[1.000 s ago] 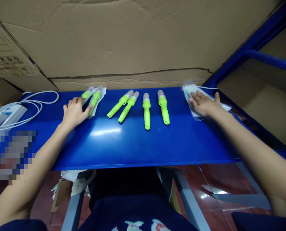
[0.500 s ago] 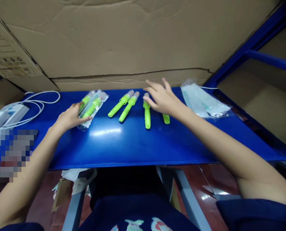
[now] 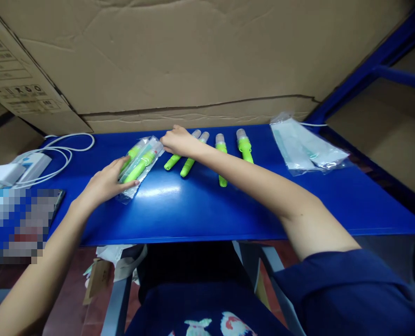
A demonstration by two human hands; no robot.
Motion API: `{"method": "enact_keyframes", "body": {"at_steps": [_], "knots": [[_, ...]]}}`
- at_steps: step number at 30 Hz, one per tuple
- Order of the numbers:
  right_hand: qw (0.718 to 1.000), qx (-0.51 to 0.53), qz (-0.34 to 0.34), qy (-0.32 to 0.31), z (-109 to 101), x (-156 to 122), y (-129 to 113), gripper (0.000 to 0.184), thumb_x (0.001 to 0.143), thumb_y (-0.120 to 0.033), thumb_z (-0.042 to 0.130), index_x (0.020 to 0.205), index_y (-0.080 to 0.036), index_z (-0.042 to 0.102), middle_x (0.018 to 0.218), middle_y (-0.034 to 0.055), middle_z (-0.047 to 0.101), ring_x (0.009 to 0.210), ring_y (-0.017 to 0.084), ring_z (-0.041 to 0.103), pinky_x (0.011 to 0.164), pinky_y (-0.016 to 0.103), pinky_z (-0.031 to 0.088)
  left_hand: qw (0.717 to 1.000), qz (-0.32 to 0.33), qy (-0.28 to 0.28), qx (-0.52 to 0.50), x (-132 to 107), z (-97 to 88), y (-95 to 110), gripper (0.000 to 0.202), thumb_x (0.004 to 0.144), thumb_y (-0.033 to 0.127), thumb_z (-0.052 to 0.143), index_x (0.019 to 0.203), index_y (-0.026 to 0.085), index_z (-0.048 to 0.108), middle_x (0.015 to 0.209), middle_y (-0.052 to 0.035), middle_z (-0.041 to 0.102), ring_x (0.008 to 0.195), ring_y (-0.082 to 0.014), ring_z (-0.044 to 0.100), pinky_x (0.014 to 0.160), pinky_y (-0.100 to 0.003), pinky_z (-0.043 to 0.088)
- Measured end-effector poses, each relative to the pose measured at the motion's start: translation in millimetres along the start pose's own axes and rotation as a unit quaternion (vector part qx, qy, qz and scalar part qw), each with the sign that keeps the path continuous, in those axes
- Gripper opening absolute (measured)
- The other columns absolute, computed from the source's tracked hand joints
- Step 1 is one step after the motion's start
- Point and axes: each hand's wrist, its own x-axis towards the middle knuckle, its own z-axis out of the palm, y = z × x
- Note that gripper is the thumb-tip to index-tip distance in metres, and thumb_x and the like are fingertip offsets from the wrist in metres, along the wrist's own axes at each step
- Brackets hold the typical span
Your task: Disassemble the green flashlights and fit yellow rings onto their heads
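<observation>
Two lime-green sticks with clear caps, like small torches, lie inside clear plastic bags (image 3: pixel 142 165) on the blue table. My left hand (image 3: pixel 106 182) grips the bagged sticks at their lower left, thumb on the near side and fingers along the far side. At the upper right corner of the bags, my right hand (image 3: pixel 179 141) is closed, its fingertips pinching the bag's edge. Under the right wrist and forearm lie a pair of loose green sticks (image 3: pixel 188 166), partly covered. Further right are another green stick (image 3: pixel 222 180) and a last one (image 3: pixel 244 145), its lower end hidden by the arm.
Flat clear bags with pale inserts (image 3: pixel 303 147) lie at the table's right. A white power strip (image 3: pixel 34 165) with a looped cable is at the left, near a blurred-out flat object (image 3: pixel 32 219). Cardboard (image 3: pixel 193 60) walls the back; a blue frame post (image 3: pixel 361 70) stands right.
My right hand has moved left from over the loose sticks to the bags' upper corner, and its spread fingers have closed. My left hand stays on the bags. The view has shifted slightly.
</observation>
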Motion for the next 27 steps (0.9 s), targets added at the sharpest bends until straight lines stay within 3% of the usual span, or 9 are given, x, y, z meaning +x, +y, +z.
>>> {"method": "enact_keyframes", "body": {"at_steps": [5,20,27], "knots": [[1.0,-0.002,0.004,0.001,-1,-2,7,0.044,0.106,-0.039,0.064,0.127,-0.001,0.072,0.124,0.0297,0.076,0.128,0.042,0.071,0.106,0.048,0.045,1.0,0.026,0.004,-0.012,1,2.4,-6,0.108,0.083,0.074,0.056,0.168,0.009,0.039,0.172,-0.0233,0.046,0.156,-0.0429,0.05,0.126,-0.057,0.044],[0.998,-0.047,-0.05,0.007,2,0,4,0.04,0.099,-0.008,0.048,0.131,0.001,0.069,0.118,0.0286,0.079,0.117,0.035,0.075,0.1,0.046,0.045,0.999,0.018,0.009,-0.028,0,4.5,-3,0.104,0.086,0.076,0.056,0.168,0.015,0.039,0.172,-0.0211,0.046,0.158,-0.042,0.047,0.127,-0.057,0.04],[1.0,0.013,-0.021,0.001,7,-1,27,0.034,0.106,-0.023,0.064,0.136,-0.008,0.072,0.125,0.0205,0.079,0.121,0.032,0.074,0.09,0.035,0.046,0.998,0.026,0.017,-0.056,3,3.8,-11,0.108,0.082,0.077,0.06,0.169,0.015,0.04,0.17,-0.0199,0.049,0.155,-0.0433,0.05,0.126,-0.059,0.041]]}}
